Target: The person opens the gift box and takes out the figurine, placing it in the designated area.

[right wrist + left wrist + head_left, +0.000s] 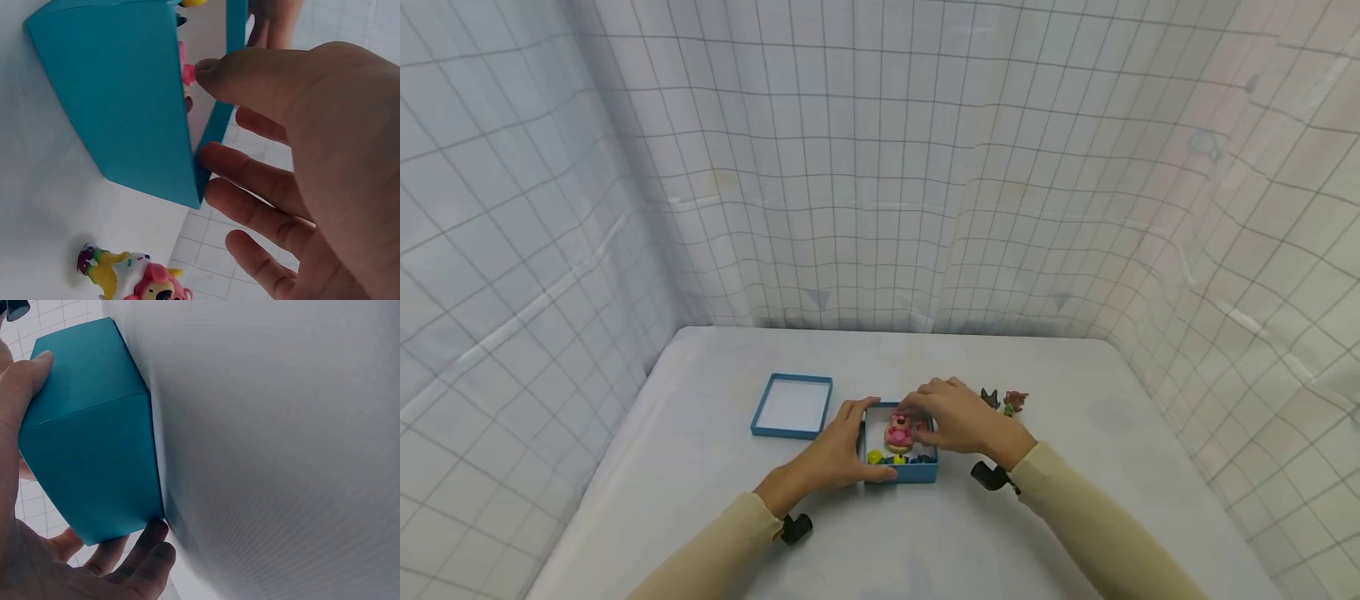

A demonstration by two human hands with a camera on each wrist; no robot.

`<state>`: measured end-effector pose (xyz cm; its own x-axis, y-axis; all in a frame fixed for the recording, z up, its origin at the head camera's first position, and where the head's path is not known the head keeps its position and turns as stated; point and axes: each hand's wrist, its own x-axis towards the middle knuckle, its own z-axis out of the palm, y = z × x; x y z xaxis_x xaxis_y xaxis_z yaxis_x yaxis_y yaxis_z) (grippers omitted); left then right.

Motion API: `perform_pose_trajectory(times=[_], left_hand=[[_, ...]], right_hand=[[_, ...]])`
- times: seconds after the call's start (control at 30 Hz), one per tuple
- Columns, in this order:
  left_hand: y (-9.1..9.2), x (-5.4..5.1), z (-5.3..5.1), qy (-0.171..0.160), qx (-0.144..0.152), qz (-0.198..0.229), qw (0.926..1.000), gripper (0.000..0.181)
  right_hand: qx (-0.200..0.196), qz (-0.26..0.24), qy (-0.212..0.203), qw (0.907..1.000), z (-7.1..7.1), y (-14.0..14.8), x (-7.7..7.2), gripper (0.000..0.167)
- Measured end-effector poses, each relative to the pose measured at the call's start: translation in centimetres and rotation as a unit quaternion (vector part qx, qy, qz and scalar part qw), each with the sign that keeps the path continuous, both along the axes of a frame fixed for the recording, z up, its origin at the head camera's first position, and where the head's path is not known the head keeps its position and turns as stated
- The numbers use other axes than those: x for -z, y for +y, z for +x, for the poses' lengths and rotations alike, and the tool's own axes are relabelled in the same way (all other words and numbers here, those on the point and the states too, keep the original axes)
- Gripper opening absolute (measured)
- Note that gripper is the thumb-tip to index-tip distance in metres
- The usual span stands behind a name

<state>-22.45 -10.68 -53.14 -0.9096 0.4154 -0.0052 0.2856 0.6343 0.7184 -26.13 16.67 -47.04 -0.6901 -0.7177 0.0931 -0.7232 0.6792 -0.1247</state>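
Observation:
A blue open-topped box (917, 473) stands on the table before me. My left hand (831, 457) grips it from the left, thumb on the front wall and fingers along the left side. Inside, a pink bear figure (898, 435) lies against the white interior, with small yellow and dark figures (876, 457) along the front wall. My right hand (951, 417) reaches over the box's right side. In the right wrist view, its thumb is at a pink piece (189, 74) inside. The other fingers spread near the rim, apart from the thumb.
To the left lies a shallow blue-rimmed lid (786, 434) with its white inside facing up. Beyond my right hand stand a dark-eared figure (990, 398) and a reddish-brown figure (1016, 400). Gridded white curtains (880, 167) enclose the table's back and sides.

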Motion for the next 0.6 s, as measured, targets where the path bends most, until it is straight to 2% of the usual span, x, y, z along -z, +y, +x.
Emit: perform_pose_trajectory(times=[0.13, 0.43, 0.6], left_hand=[[0.0, 0.1, -0.1, 0.006, 0.002, 0.002, 1.0, 0.125], [0.0, 0.0, -0.2, 0.007, 0.005, 0.005, 0.9999, 0.124], [-0.2, 0.0, -0.2, 0.008, 0.003, 0.002, 1.0, 0.124]], right_hand=[[0.0, 0.02, -0.016, 0.9997, -0.5, -0.6, 0.5, 0.046], [-0.012, 0.022, -0.034, 0.9991, -0.8, -1.4, 0.4, 0.047], [-0.04, 0.028, -0.034, 0.9982, -1.5, -2.1, 0.6, 0.046]])
